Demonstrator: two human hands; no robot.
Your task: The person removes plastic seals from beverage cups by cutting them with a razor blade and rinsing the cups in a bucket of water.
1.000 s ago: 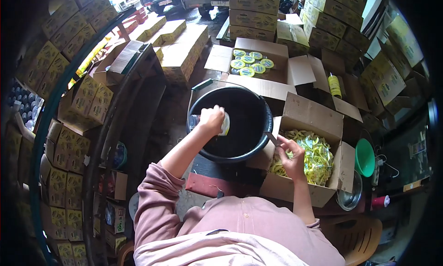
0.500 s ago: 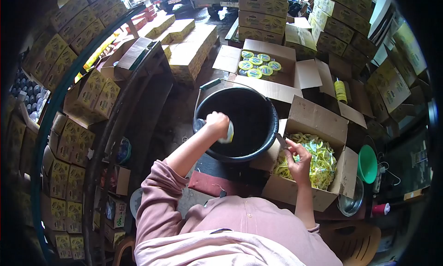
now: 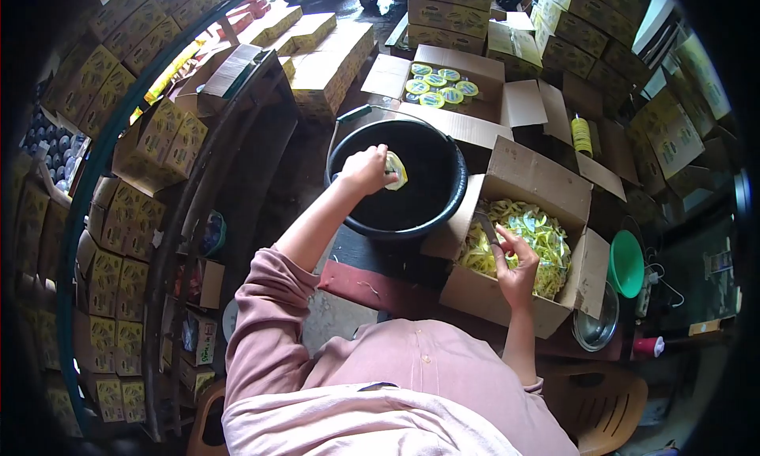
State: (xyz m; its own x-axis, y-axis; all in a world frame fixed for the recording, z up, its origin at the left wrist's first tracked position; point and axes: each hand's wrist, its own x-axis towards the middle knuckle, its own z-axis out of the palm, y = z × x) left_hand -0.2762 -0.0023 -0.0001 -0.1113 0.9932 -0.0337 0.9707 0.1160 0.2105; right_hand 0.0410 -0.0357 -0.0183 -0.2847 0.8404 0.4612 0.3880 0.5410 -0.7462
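My left hand (image 3: 366, 169) is closed round a small plastic cup with a yellow-rimmed lid (image 3: 397, 172), holding it over the black bucket (image 3: 461, 188). The fingers cover much of the cup. In my right hand (image 3: 518, 266) is a knife (image 3: 488, 230), its blade pointing up and to the left. That hand hovers over an open cardboard box (image 3: 541, 175) filled with yellow and clear plastic strips (image 3: 546, 246). The bucket's dark interior does not show what lies at its bottom.
Beyond the bucket, an open carton (image 3: 518, 100) holds several yellow-lidded cups (image 3: 433, 85). A stack of yellow lids (image 3: 582, 135) stands to its right. A green bowl (image 3: 626, 264) and a glass bowl (image 3: 595, 329) sit at right. Shelves of printed cartons (image 3: 107, 282) line the left.
The whole view has shifted, so things appear higher. My left hand has turned the cup, and its yellow-rimmed face shows more. My right hand still holds the knife over the strips.
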